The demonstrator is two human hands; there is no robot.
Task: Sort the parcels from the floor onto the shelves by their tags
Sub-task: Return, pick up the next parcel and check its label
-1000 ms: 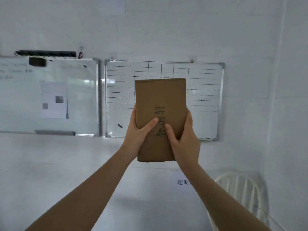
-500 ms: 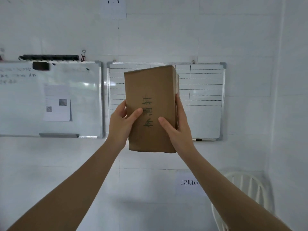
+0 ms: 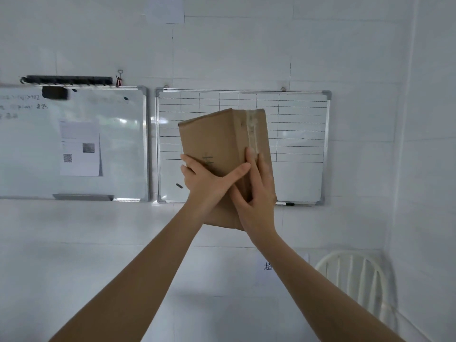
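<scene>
Both hands hold a brown cardboard parcel (image 3: 222, 144) up at arm's length before the gridded whiteboard (image 3: 296, 119) on the white wall; the left hand (image 3: 209, 186) wraps its fingers over the handwritten face, the right hand (image 3: 256, 193) clasps the taped side; the parcel tilts, its top leaning left; a white chair (image 3: 357, 280) stands at lower right.

The parcel (image 3: 217, 144) is matt brown cardboard, its seam sealed with glossy clear tape (image 3: 252, 127); at nine o'clock a whiteboard (image 3: 118, 144) shines glossy inside a dull metal frame, a matt paper sheet (image 3: 79, 148) stuck to it; at four o'clock, a smooth white plastic-looking chair (image 3: 355, 280).
</scene>
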